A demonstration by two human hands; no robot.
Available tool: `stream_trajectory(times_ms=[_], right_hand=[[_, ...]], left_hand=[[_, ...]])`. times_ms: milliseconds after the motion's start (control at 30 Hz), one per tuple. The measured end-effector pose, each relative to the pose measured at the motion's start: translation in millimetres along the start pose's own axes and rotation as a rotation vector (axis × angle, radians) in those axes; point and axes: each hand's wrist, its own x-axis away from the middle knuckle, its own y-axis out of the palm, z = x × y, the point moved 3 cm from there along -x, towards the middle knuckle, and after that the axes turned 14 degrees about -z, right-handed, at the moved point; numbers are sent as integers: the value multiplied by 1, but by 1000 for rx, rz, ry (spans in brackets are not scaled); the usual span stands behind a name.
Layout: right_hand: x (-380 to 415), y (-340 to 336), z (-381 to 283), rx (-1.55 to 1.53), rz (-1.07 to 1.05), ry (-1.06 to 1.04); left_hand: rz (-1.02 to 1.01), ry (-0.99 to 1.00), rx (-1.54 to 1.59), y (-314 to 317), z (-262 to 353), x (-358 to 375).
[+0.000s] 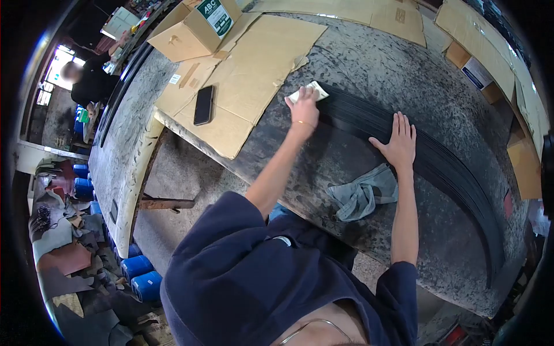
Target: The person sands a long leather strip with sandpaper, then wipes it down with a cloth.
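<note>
A bundle of long, thin black strips [447, 158] lies side by side across the dark work table, curving toward the right end. At the bundle's left end, my left hand [304, 108] is closed over a small pale pad [317, 90] with dark marks on it. My right hand [399, 147] rests flat on the strips near their middle, thumb spread away from the fingers and nothing held. Just below the strips, between my arms, a crumpled grey cloth [365, 193] lies on the table.
On flat cardboard [271, 63] at the left lie a black phone [203, 105] and an open carton [193, 37]. More cardboard [485, 34] lines the far right edge. Blue containers [145, 285] and scrap pieces [66, 259] cover the floor. Another person [92, 81] stands at far left.
</note>
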Motion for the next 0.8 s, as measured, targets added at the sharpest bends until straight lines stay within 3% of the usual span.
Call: stream_trajectory(times_ms=[67, 100, 133, 200, 267, 333, 367, 400, 467, 567, 600, 633, 733, 800], right_hand=[[-5, -2, -4, -8, 14, 5], [-5, -3, -3, -4, 3, 6], [-4, -2, -2, 1, -13, 7], [-5, 0, -1, 1, 16, 0], [1, 2, -1, -2, 38, -2], [-3, -1, -3, 1, 35, 7], [-5, -1, -3, 2, 40, 4], [-5, -1, -1, 2, 55, -9], [-3, 0, 1, 5, 63, -20], [0, -5, -3, -80, 96, -18], [0, -10, -5, -76, 66, -9], [-1, -14, -6, -70, 37, 3], [-11, -22, -16, -37, -116, 24], [-26, -11, -24, -81, -74, -56]], left_hand=[[266, 3, -231, 14, 54, 21], [195, 168, -324, 33, 81, 28], [242, 319, -224, 46, 80, 25], [11, 91, -328, 15, 54, 8], [250, 78, 64, -6, -1, -30], [270, 22, -231, 2, 51, -11], [190, 119, -369, 17, 79, 0], [310, 362, -217, 39, 80, 1], [14, 85, -378, 18, 51, -21], [423, 38, -44, -26, -18, -34], [291, -19, 51, -43, -20, -24], [282, -60, 89, -42, -30, -24], [438, 22, 169, -33, -38, 0], [461, 19, 118, -24, -37, 8]])
